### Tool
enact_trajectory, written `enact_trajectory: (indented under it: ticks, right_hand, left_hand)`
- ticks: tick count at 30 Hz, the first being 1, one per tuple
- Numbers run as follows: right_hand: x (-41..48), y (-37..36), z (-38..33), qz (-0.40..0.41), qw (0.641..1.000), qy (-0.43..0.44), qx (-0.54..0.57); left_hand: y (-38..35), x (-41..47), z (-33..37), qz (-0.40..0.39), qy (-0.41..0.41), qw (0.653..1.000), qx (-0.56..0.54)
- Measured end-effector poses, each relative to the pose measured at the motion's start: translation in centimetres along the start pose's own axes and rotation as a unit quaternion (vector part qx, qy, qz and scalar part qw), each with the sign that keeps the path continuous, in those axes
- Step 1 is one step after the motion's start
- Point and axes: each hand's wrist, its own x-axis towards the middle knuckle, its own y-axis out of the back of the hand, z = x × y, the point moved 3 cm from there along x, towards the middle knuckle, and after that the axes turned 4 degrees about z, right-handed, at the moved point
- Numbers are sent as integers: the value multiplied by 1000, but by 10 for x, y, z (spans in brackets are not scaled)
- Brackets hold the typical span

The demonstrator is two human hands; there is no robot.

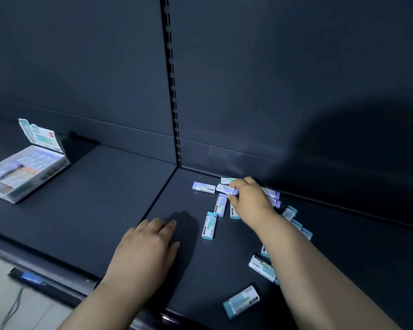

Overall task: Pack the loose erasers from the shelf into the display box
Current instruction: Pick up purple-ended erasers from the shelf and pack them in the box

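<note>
Several loose erasers in white sleeves with teal or purple ends lie scattered on the dark shelf (119, 194), to the right of its seam. My right hand (248, 198) reaches to the back of the pile and pinches a purple-ended eraser (225, 188) between thumb and fingers. Another purple eraser (203, 187) lies just left of it, and a teal one (209, 225) lies nearer me. My left hand (146, 246) rests flat on the shelf, holding nothing. The display box (24, 172) stands open at the far left, its lid flap up, with erasers inside.
The shelf's back panel and a slotted upright (174, 110) rise behind the erasers. A teal eraser (241, 301) lies close to the shelf's front edge. Below the edge at the lower left is a pale floor with a cable (12, 310).
</note>
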Motion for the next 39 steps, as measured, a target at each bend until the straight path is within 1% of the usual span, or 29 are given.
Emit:
enact_trajectory:
  ticks: [2, 3, 5, 7, 9, 10, 11, 13, 14, 15, 18, 21, 23, 24, 26, 28, 30, 33, 35, 38, 39]
  right_hand:
    - [-4, 7, -2, 28, 999, 0, 28]
    - [-8, 12, -4, 40, 997, -2, 63]
    - [-21, 25, -5, 63, 985, -22, 162]
    - [-37, 39, -6, 85, 960, -52, 263]
    - [-54, 47, -6, 72, 935, -73, 339]
    - [-60, 49, -7, 42, 934, -77, 347]
    - [-67, 49, -8, -3, 941, -79, 330]
    - [-79, 41, -9, -103, 959, -72, 255]
    - [-82, 34, -8, -130, 965, -71, 216]
    - [-85, 28, -6, -137, 971, -75, 183]
    - [-87, 12, -3, -95, 981, -79, 147]
    - [-88, 2, -4, -58, 982, -79, 163]
    - [-89, 1, -5, -41, 981, -84, 169]
    - [-90, 0, -5, -38, 981, -85, 169]
    - [-90, 1, -8, -35, 981, -92, 169]
    - [-91, 2, -12, -41, 980, -104, 165]
    - [-91, 2, -15, -58, 982, -109, 143]
    - [-91, 0, -18, -66, 986, -102, 111]
    - [-90, -1, -17, -70, 987, -99, 107]
    - [-90, 0, -15, -78, 986, -97, 113]
    - [-90, 1, -15, -82, 985, -98, 112]
  left_hand:
    - [1, 5, -1, -2, -5, 1000, -6]
    - [1, 7, -1, -2, -11, 1000, -8]
    - [0, 13, -1, -3, -29, 1000, -9]
    - [-1, 23, -2, -9, -50, 999, -15]
    - [1, 34, -2, -36, -45, 997, -60]
    - [0, 43, -4, -47, -39, 995, -74]
    - [-3, 52, -9, -36, -41, 995, -78]
    - [-7, 71, -15, -37, -41, 993, -102]
    - [-10, 81, -16, -36, -42, 990, -127]
    - [-15, 90, -15, -38, -46, 987, -150]
    - [-34, 114, -4, -55, -72, 979, -180]
    - [-50, 128, 11, -72, -96, 985, -125]
    - [-59, 128, 16, -54, -111, 989, -88]
    - [-62, 127, 16, -35, -114, 989, -91]
    - [-66, 123, 16, 1, -129, 983, -132]
    - [-67, 120, 15, 8, -149, 974, -172]
    - [-62, 117, 12, -6, -151, 969, -198]
    - [-49, 115, 3, -58, -131, 960, -240]
    - [-41, 114, -4, -93, -125, 953, -260]
    - [-38, 110, -10, -111, -128, 939, -298]
    - [-39, 110, -12, -121, -115, 939, -299]
